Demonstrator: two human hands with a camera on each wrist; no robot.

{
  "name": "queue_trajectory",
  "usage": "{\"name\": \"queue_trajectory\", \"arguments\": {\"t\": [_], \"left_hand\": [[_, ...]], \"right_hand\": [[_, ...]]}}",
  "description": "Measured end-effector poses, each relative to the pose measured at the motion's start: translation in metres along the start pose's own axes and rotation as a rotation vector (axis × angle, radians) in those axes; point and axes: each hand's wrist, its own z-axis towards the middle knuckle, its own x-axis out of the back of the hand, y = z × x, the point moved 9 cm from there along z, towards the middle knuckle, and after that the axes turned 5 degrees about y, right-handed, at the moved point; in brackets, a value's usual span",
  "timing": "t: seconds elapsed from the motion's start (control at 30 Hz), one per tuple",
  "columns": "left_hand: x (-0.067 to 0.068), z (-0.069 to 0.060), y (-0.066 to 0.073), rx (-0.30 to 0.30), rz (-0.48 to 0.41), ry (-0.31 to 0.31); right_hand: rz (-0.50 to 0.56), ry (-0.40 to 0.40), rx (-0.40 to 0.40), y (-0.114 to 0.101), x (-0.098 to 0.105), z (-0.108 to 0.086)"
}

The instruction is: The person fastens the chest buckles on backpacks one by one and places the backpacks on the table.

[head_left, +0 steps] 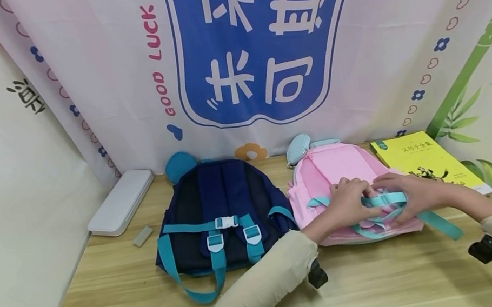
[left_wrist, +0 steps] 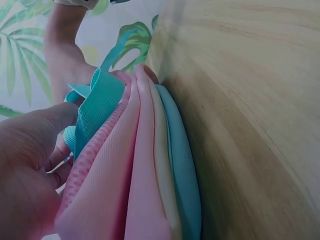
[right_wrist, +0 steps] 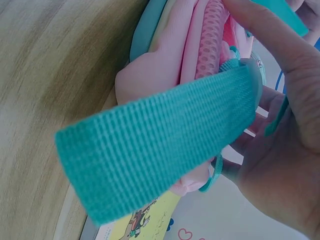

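A pink backpack [head_left: 343,161] with teal straps lies flat on the table, its strap side up. Both hands are close together over its lower part. My left hand [head_left: 345,202] pinches a teal strap [left_wrist: 100,105], with the thumb against the webbing in the left wrist view. My right hand [head_left: 418,194] has its fingers curled around the strap from the other side, near a pale buckle [right_wrist: 256,80]. A loose teal strap end [right_wrist: 155,140] sticks out past the right hand. The hands partly hide the buckle area.
To the left lies a dark blue backpack [head_left: 225,190] with teal straps and white buckles. Beyond it are a white case [head_left: 121,203] and a small grey block [head_left: 142,236]. A yellow book [head_left: 424,155] lies behind the right forearm. A printed cloth [head_left: 125,87] hangs at the back.
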Motion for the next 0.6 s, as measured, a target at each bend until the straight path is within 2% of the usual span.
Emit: {"name": "queue_trajectory", "arguments": {"t": [0.3,0.6], "left_hand": [[0.007,-0.003,-0.007,-0.005,-0.13,0.06],[0.01,-0.007,-0.012,-0.009,-0.168,0.079]], "right_hand": [[0.0,0.011,0.007,0.0,0.0,-0.001],[0.0,0.008,0.002,0.004,-0.002,0.0]]}}
